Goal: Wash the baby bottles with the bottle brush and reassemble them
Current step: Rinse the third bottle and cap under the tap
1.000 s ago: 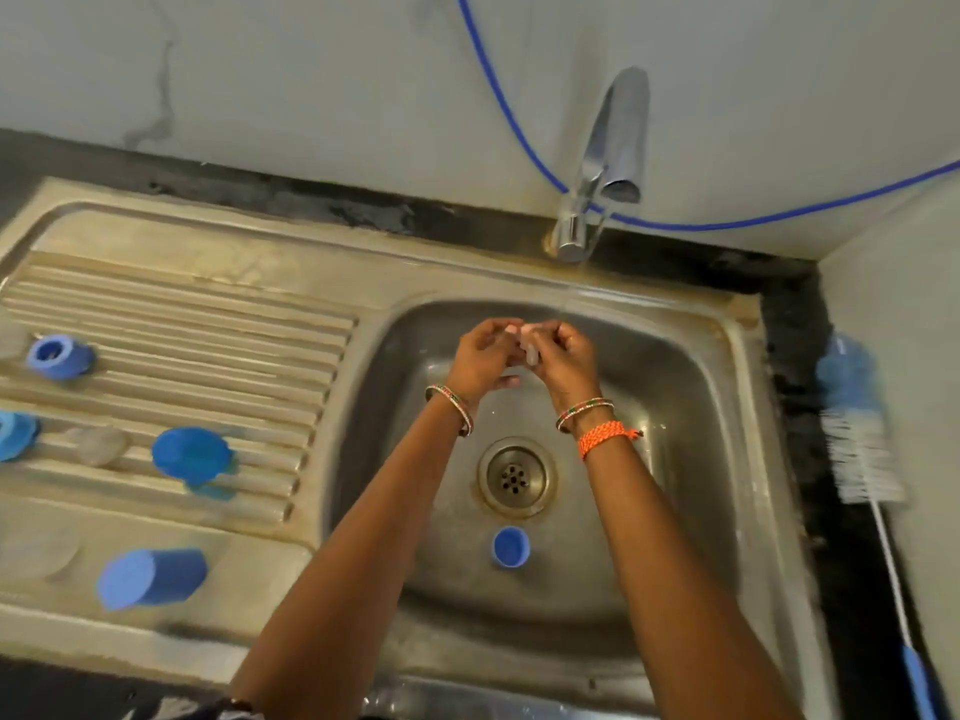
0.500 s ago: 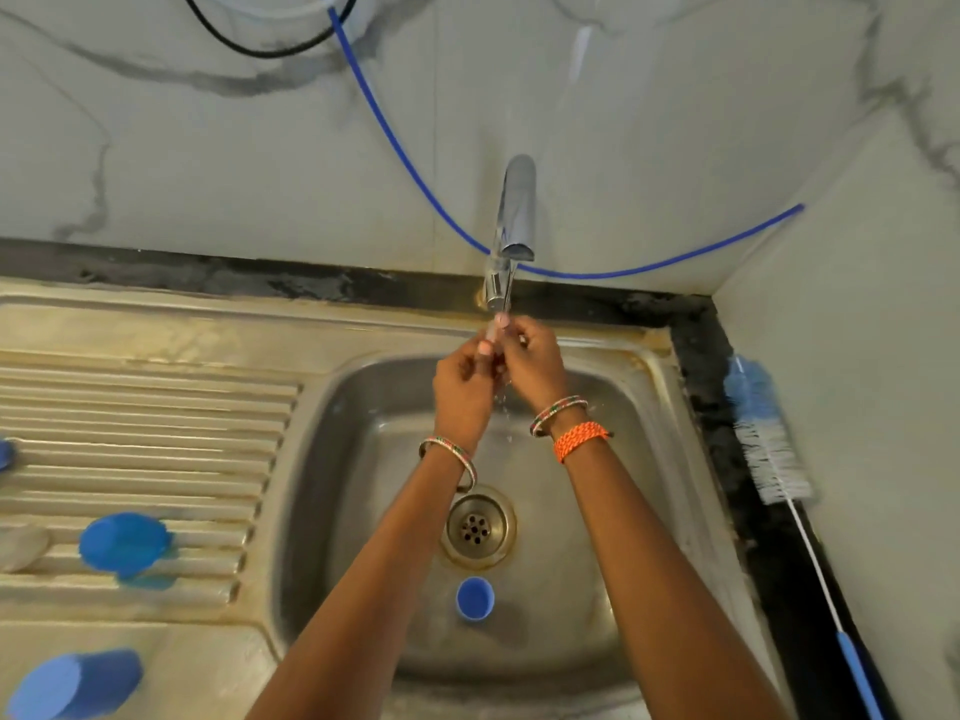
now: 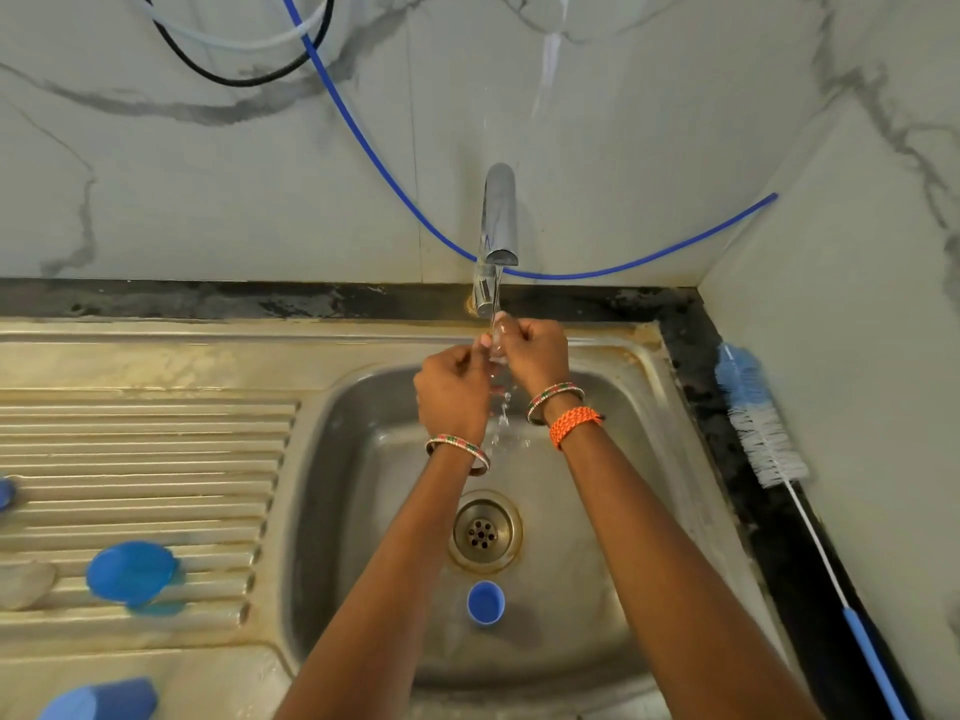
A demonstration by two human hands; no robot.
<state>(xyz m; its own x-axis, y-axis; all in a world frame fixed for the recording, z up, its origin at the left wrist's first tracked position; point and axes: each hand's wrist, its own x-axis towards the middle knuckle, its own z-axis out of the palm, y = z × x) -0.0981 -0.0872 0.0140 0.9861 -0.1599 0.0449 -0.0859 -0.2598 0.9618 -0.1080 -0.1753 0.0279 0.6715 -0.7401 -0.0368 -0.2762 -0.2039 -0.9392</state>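
Under the running tap [image 3: 497, 220] my left hand [image 3: 452, 394] and my right hand [image 3: 535, 353] together pinch a small clear bottle teat [image 3: 497, 345], which the fingers mostly hide. Water runs down off it into the steel sink [image 3: 363, 459]. A small blue ring cap [image 3: 485, 602] lies in the basin, just in front of the drain [image 3: 484, 531]. The bottle brush [image 3: 763, 428], with blue and white bristles, lies on the dark counter strip to the right of the sink.
On the ribbed drainboard [image 3: 156, 459] at the left lie a blue lid [image 3: 132, 574], a clear part [image 3: 23, 584], a blue piece at the edge [image 3: 5, 493] and a blue cap [image 3: 104, 698] near the front. A blue hose [image 3: 395, 184] hangs along the wall.
Both hands have risen from over the basin to right under the spout with the teat. The view has tilted up, so more wall and less drainboard show.
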